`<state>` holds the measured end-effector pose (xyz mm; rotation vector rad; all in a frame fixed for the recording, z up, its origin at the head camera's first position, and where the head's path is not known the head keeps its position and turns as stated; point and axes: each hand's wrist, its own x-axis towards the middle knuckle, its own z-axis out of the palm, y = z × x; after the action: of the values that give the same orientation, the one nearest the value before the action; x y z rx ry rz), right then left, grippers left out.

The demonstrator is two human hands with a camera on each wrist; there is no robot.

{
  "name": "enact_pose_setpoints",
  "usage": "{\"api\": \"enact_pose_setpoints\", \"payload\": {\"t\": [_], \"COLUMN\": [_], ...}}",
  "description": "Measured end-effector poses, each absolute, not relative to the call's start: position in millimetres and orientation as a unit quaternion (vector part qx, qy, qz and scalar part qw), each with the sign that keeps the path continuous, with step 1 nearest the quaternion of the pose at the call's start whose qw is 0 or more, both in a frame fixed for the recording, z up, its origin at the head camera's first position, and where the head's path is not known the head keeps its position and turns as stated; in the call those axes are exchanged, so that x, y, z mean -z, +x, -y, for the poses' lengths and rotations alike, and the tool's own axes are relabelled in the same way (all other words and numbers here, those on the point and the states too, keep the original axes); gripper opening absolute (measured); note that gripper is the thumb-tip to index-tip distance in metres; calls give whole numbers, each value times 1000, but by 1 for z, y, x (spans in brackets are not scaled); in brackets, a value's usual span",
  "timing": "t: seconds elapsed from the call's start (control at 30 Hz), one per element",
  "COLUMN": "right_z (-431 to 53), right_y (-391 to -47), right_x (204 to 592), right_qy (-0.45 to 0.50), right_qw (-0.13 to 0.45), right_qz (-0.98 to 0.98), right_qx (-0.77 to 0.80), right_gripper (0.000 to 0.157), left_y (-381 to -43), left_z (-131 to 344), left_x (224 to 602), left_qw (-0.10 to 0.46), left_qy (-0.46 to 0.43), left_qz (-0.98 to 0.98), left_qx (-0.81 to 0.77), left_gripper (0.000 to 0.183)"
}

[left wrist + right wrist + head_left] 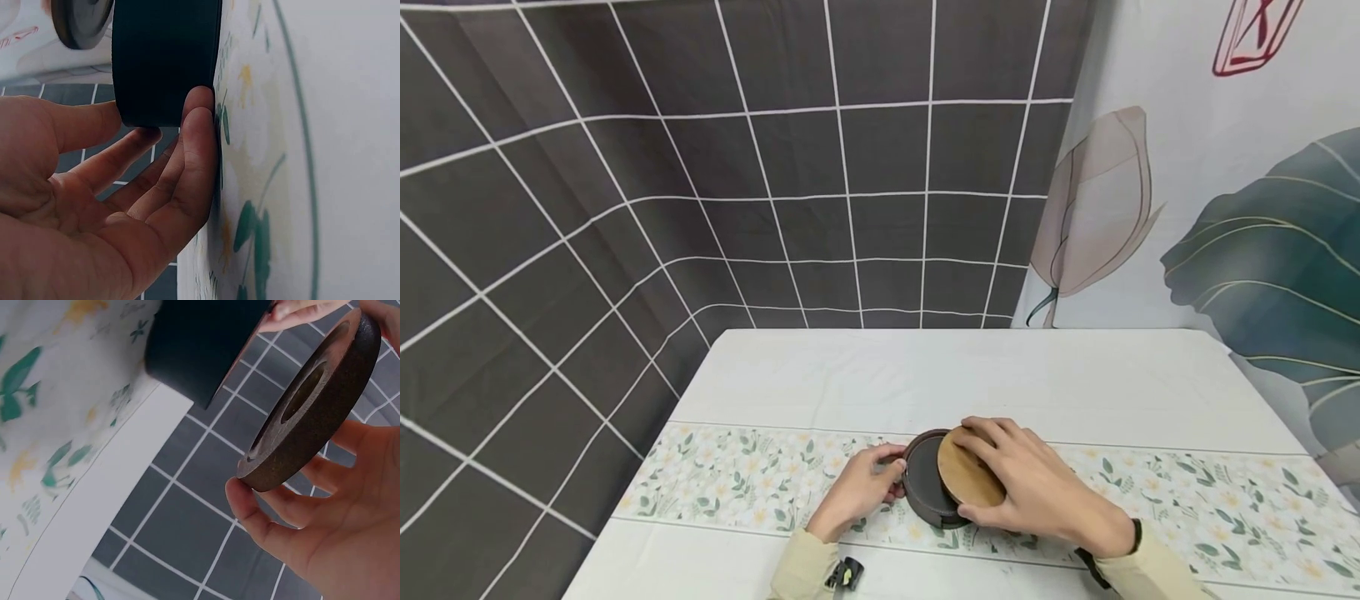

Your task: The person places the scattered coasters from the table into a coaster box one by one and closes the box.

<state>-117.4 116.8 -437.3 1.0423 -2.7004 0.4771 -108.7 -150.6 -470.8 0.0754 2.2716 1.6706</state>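
A dark round box (925, 483) with a brown rim stands on the table, its black inside partly covered in the head view. My left hand (863, 490) holds the box by its left side. In the left wrist view, the thumb (94, 122) touches the dark wall and the bent fingers (187, 169) reach its lower edge by the cloth. With thumb and spread fingers, my right hand (1030, 483) grips a round wooden disc (964, 475) by its edge, tilted over the box's right part. The right wrist view shows the disc's thick dark rim (312, 440) and ringed, recessed underside.
The white table (880, 367) bears a band of floral cloth (730, 475) across its middle. Behind it hangs a dark curtain (790, 158) with a white grid, and a leaf-patterned sheet (1105, 208) hangs at the right. Dark straps circle both wrists.
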Motion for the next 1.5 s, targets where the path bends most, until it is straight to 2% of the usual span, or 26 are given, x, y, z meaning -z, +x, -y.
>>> {"api": "enact_pose_setpoints", "payload": {"t": [0.13, 0.53, 1.5], "right_z": [-108, -90, -84], "right_y": [-121, -132, -139], "right_x": [437, 446, 461], "right_qy": [360, 356, 384], "right_qw": [104, 57, 24], "right_qz": [913, 916, 904], "right_qx": [-160, -176, -189], "right_gripper": [80, 81, 83], "left_y": [-109, -109, -108], "left_z": [150, 149, 150], "left_x": [470, 470, 470], "left_qw": [160, 159, 155], "left_qy": [26, 32, 35], "left_qz": [-796, -797, -792], "left_qx": [-583, -581, -590], "left_gripper": [34, 32, 34]}}
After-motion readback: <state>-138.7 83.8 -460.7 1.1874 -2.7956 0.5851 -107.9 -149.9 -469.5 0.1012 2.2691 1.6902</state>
